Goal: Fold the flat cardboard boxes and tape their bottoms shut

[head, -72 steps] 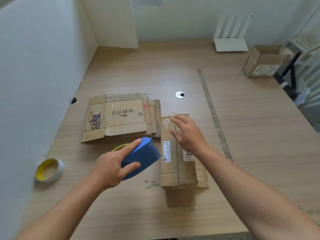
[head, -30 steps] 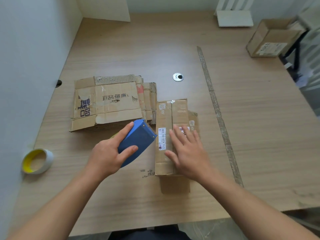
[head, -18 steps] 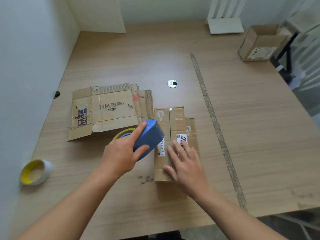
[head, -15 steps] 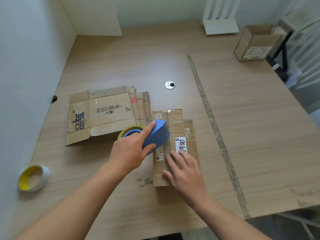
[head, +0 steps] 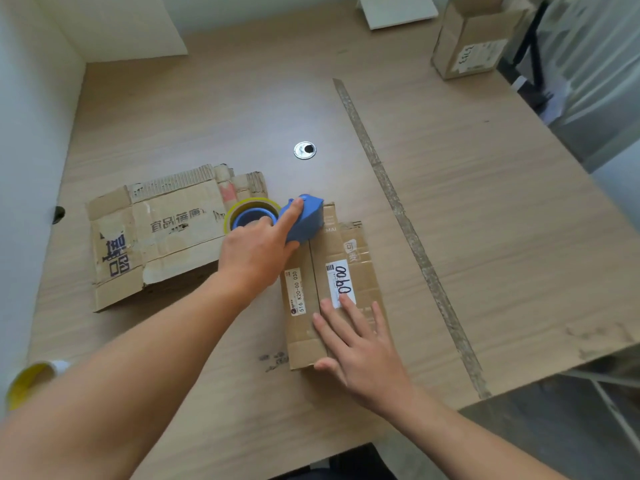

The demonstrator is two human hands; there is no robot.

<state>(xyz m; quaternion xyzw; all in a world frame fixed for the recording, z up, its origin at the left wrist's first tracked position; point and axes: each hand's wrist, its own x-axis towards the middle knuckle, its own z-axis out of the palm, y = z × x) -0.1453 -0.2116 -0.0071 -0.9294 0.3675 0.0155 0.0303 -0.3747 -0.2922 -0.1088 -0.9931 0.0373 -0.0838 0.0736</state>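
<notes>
My left hand (head: pixel 256 251) grips the blue tape dispenser (head: pixel 306 220), fingers curled round it, its nose on the far end of the folded box (head: pixel 360 278). My right hand (head: pixel 363 348) presses the box's near end, fingers straight. The box lies on the bench (head: pixel 485 202), just beside the flat cardboard stack (head: pixel 156 237).

left hand (head: pixel 254 252) grips blue tape dispenser (head: pixel 306 218) at box (head: pixel 332 289) far end | right hand (head: pixel 360 348) flat on box
</notes>
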